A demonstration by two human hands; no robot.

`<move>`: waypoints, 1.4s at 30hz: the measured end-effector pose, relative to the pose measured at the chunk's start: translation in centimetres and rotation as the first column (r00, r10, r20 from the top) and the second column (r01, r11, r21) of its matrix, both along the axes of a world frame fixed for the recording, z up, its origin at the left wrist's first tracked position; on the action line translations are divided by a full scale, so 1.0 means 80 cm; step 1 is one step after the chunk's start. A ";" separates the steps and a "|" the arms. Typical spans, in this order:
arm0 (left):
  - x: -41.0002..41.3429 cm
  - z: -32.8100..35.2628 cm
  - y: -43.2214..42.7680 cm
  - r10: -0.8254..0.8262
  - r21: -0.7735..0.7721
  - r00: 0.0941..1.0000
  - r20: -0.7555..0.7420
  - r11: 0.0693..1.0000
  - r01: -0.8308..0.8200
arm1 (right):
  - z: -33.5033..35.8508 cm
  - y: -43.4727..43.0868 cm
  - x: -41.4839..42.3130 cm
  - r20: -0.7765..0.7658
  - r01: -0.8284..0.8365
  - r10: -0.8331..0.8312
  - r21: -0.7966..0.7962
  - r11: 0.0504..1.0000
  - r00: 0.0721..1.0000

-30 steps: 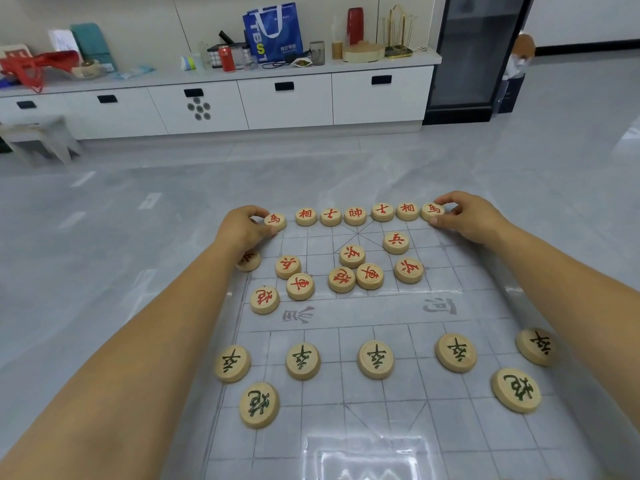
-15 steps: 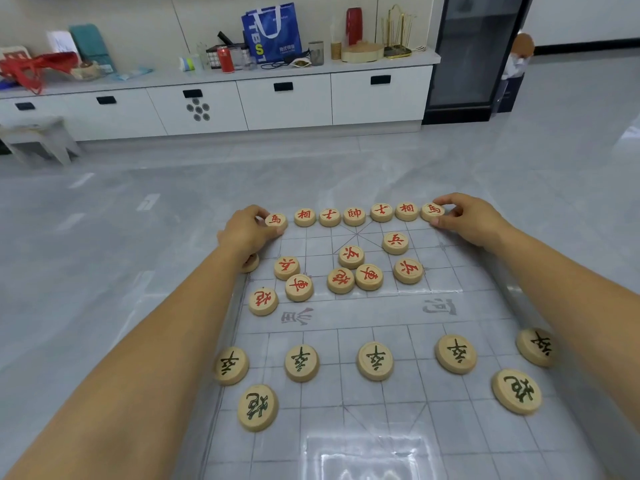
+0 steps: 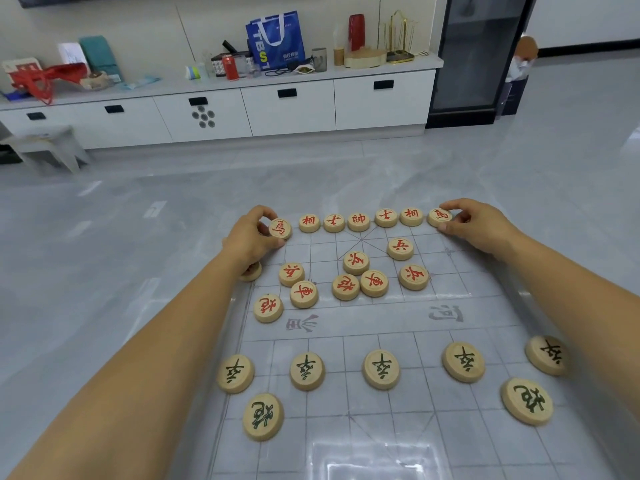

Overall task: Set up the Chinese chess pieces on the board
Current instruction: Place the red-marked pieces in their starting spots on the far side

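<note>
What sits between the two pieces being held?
Five red-lettered pieces in a row separate the left held piece from the right held piece, head view.

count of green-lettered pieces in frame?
7. Five green pieces sit in one row across the near half of the board. Two lie nearer, one left, one right. The right forearm may hide others.

the board [image 3: 381, 427] is a see-through sheet with grey lines, lying flat. red pieces [image 3: 358, 222] make a row along the far edge, and more lie jumbled nearer the middle. green pieces [image 3: 381, 369] line up closer. all are round, wooden and face up.
</note>
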State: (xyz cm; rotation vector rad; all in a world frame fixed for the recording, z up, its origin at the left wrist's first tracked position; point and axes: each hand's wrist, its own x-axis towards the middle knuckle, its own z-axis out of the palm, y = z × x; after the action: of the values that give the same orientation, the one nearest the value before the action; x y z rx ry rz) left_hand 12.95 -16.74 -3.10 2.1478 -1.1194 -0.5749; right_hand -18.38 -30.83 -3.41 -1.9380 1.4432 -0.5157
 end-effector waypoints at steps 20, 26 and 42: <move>0.000 0.007 -0.012 0.026 0.042 1.000 0.005 0.999 -0.026 | -0.003 -0.006 0.006 -0.003 0.053 -0.053 0.000 0.999 0.999; 0.002 0.005 -0.012 0.029 0.050 0.999 0.016 0.998 -0.030 | -0.003 -0.009 0.009 -0.034 0.083 -0.083 -0.004 0.997 0.996; -0.003 0.001 -0.013 0.070 0.056 0.997 0.018 0.996 -0.071 | -0.006 -0.010 0.011 -0.069 0.111 -0.112 -0.026 0.994 0.991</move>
State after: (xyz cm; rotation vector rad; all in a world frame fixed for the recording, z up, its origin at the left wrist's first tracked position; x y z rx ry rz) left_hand 12.75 -17.77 -3.01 2.2346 -1.0427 -0.5642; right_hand -17.53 -31.63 -3.89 -1.9177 1.6039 -0.5203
